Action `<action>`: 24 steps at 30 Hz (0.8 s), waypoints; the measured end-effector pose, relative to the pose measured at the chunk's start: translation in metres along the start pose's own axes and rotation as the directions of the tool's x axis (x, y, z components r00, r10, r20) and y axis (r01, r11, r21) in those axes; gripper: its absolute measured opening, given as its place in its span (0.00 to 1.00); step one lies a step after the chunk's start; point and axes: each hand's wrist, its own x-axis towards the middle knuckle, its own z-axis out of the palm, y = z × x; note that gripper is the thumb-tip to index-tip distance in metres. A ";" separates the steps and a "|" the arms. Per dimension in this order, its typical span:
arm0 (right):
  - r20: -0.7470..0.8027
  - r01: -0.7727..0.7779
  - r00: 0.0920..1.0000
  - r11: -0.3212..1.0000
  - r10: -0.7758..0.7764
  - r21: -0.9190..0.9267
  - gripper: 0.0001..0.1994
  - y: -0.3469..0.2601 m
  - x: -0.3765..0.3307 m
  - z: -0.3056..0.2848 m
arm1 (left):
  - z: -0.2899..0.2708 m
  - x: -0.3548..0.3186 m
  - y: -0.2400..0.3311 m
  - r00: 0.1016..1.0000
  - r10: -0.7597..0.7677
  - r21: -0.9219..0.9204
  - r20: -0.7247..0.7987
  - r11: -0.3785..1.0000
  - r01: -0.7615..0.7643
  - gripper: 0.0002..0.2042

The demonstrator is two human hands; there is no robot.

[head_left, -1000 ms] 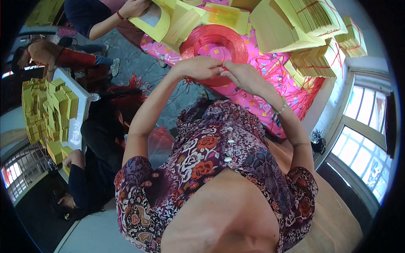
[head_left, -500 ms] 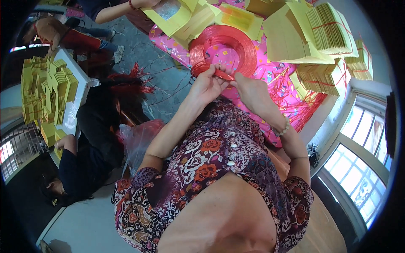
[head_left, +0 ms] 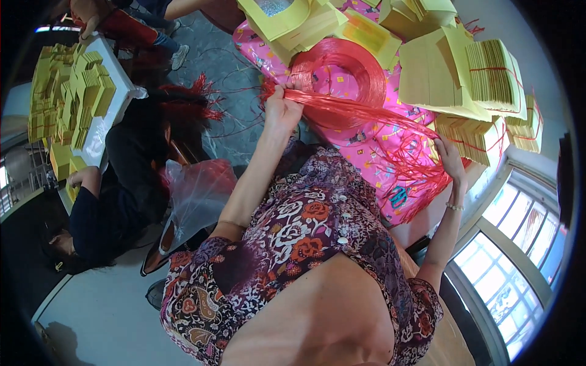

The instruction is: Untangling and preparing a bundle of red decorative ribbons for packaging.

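Clearly, red strands (head_left: 360,109) between left hand (head_left: 283,110) and right hand (head_left: 450,158)

The strands (head_left: 351,110) are thin, glossy and red, gathered into a narrow bundle at the left grip (head_left: 282,108), with a short tuft jutting out on its far side. From there they run fairly straight, sloping nearer, to the fingers of the right grip (head_left: 450,157), loosening on the way. Between the grips, closer to the right, loose lengths lie tangled over the surface (head_left: 357,139).
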 end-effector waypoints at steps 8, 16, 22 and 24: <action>-0.286 -0.019 0.949 0.884 -0.130 -0.466 0.19 -0.053 0.017 0.028 | -0.017 -0.006 -0.021 0.991 0.003 0.201 0.133 0.979 -0.030 0.13; -0.124 0.435 0.896 0.900 -0.427 0.043 0.17 -0.212 0.045 0.096 | -0.002 -0.030 -0.060 0.954 0.009 0.270 0.300 0.958 -0.094 0.12; -0.064 0.337 0.940 0.876 -0.336 0.346 0.12 -0.194 0.038 0.114 | 0.001 -0.034 -0.060 0.951 -0.195 0.228 0.240 0.964 0.140 0.10; -0.003 0.319 0.937 0.853 -0.349 0.414 0.12 -0.189 0.035 0.105 | 0.002 -0.036 -0.064 0.947 -0.220 0.214 0.235 0.962 0.170 0.10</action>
